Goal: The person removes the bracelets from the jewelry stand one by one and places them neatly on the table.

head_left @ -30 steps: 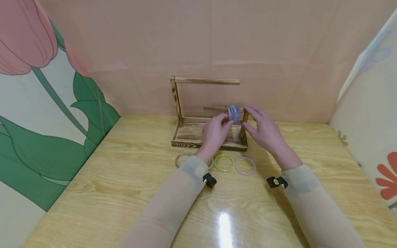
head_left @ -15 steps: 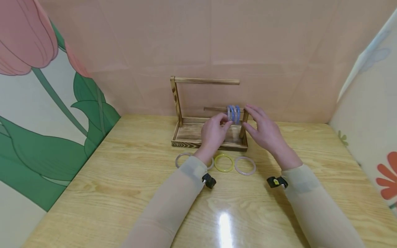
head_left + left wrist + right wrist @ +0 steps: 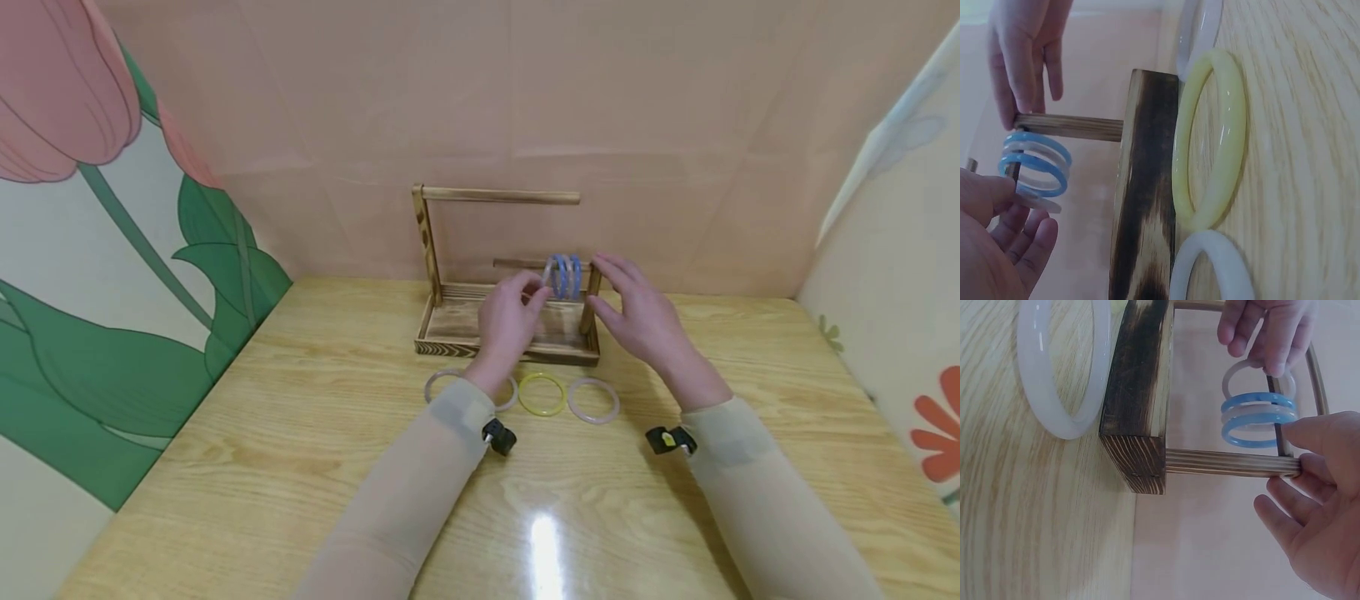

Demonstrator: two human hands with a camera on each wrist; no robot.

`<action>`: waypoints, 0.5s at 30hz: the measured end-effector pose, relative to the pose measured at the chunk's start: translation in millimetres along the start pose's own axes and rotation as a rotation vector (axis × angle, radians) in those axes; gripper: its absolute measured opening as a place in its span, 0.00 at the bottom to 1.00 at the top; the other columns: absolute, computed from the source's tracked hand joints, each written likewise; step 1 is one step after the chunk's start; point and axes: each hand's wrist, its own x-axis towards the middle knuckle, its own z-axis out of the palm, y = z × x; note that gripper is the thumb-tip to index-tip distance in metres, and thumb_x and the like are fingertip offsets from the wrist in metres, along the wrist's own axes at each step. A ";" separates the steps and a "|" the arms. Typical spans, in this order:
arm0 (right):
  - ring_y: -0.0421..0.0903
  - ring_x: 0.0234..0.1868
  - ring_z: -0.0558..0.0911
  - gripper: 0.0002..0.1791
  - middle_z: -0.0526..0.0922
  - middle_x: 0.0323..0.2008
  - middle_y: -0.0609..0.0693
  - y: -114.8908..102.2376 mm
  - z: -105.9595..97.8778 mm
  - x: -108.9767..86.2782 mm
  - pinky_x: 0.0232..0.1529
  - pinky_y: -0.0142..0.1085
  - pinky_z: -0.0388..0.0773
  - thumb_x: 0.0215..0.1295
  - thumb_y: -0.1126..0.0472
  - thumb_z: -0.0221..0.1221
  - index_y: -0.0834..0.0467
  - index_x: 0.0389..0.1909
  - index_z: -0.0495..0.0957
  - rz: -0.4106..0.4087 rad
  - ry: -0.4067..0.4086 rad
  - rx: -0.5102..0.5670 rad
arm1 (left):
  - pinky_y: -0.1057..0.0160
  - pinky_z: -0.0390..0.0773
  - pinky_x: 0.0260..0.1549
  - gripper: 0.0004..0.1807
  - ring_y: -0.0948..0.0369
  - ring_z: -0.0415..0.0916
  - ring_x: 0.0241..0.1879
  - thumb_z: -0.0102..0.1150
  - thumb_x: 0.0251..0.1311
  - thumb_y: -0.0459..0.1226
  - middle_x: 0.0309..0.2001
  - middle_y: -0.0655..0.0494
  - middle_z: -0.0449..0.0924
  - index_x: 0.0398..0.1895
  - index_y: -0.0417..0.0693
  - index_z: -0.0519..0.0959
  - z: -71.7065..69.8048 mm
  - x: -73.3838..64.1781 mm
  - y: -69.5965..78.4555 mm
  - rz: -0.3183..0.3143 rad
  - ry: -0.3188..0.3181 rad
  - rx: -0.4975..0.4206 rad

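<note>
A pale translucent bangle (image 3: 1230, 376) is pinched between the thumb and fingers of my left hand (image 3: 508, 323). It encircles the lower bar (image 3: 517, 263) of a wooden bangle rack (image 3: 502, 197), tilted and a little apart from the others. To its right on that bar hang two blue bangles (image 3: 1260, 417) with a whitish bangle (image 3: 1235, 410) between them. My right hand (image 3: 637, 315) holds the rack at the top of its short right post (image 3: 1229, 462). Its thumb lies against the bar, with fingertips at the post's end.
On the wooden table (image 3: 300, 467), in front of the rack's tray (image 3: 450, 348), lie a yellow bangle (image 3: 1233, 125), a pale pink bangle (image 3: 1035, 362) and a greyish bangle (image 3: 427, 389). Another pale bangle (image 3: 514, 395) is partly hidden by my left wrist. The taller upper bar stands behind.
My left hand has moved slightly left along the lower bar, drawing the outermost pale bangle away from the blue ones. My right hand has stayed at the post.
</note>
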 end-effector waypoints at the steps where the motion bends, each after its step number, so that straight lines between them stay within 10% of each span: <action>1: 0.72 0.69 0.77 0.36 0.63 0.84 0.61 0.0 -0.1 -0.2 0.61 0.73 0.77 0.83 0.60 0.63 0.60 0.86 0.62 0.000 0.000 0.002 | 0.58 0.83 0.45 0.06 0.63 0.88 0.41 0.70 0.77 0.42 0.44 0.60 0.91 0.49 0.52 0.90 -0.4 0.6 -0.8 0.000 0.005 -0.001; 15: 0.71 0.69 0.78 0.37 0.63 0.83 0.62 0.4 0.4 0.1 0.61 0.73 0.77 0.83 0.60 0.63 0.61 0.86 0.62 0.004 -0.004 0.002 | 0.60 0.84 0.44 0.07 0.60 0.87 0.41 0.70 0.77 0.41 0.44 0.57 0.91 0.49 0.49 0.89 -13.8 6.0 -7.3 -0.009 0.057 -0.056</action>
